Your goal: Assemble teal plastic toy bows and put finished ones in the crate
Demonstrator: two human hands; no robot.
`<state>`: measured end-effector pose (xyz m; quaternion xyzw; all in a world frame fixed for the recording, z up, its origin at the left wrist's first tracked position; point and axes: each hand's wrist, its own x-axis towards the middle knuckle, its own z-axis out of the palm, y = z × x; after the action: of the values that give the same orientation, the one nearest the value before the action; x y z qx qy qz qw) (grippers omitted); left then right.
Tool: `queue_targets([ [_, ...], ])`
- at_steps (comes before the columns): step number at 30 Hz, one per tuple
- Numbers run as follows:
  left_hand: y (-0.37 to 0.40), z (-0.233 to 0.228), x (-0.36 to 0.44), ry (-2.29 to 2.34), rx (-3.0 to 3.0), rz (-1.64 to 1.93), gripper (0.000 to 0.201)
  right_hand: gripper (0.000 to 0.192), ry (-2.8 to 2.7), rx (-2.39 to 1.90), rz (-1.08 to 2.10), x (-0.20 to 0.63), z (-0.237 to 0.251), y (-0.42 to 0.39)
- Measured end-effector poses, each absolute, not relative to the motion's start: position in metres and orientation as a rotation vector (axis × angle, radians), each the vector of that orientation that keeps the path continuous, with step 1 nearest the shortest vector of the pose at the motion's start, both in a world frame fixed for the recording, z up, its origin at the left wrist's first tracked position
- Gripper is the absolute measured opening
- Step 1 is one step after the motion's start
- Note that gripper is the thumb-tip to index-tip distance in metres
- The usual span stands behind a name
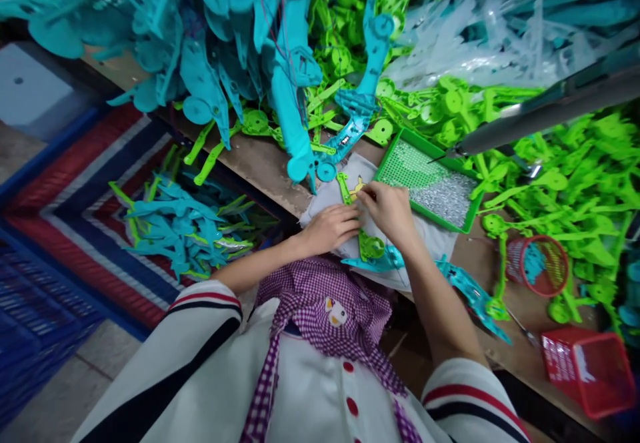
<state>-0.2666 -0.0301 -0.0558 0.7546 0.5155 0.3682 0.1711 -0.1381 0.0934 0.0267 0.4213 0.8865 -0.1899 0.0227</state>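
On the white cloth pad (325,206) at the worktop (265,163) edge, both your hands meet over a green plastic arm piece (344,188) with a small yellow part (358,185) at its top. Left hand (330,226) lies flat on the piece, fingers pressing it down, not wrapped round it. Right hand (387,208) has its fingertips pinched together at the yellow part, grip closed on it as far as can be seen.

Handling, as a judgement: thin moulded plastic, light, stiff but likely to flex or snap at the narrow stem; smooth, so a bit slippery. Take it at the round hub end or flat along the blade, not mid-stem. The yellow part is tiny, so fingertip pinch only.

Surface: cloth pad is soft and gives some friction. Just right of it sits a green tray (400,141) of small silvery bits. A teal piece (380,259) lies under your right wrist.

Room: crowded. Green parts heap (575,163) to the right, teal parts pile (210,43) behind, red mesh basket (537,264) and red box (590,369) near the front edge, a grey bar (550,113) overhead. Striped mat (65,189) on the floor to the left.
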Motion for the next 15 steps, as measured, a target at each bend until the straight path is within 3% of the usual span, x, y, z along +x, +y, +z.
queue_targets([
  [5,-0.021,-0.037,-0.292,1.598,1.953,1.208,0.028,0.03,2.834,1.326,-0.615,-0.134,0.015,0.072],
  [10,0.016,-0.03,-0.306,1.645,2.026,0.887,0.023,0.033,2.892,1.14,-0.301,-0.136,0.009,0.049],
  [15,0.025,-0.032,-0.307,1.623,2.058,0.731,0.021,0.034,2.901,0.957,-0.213,-0.13,0.0,0.045],
])
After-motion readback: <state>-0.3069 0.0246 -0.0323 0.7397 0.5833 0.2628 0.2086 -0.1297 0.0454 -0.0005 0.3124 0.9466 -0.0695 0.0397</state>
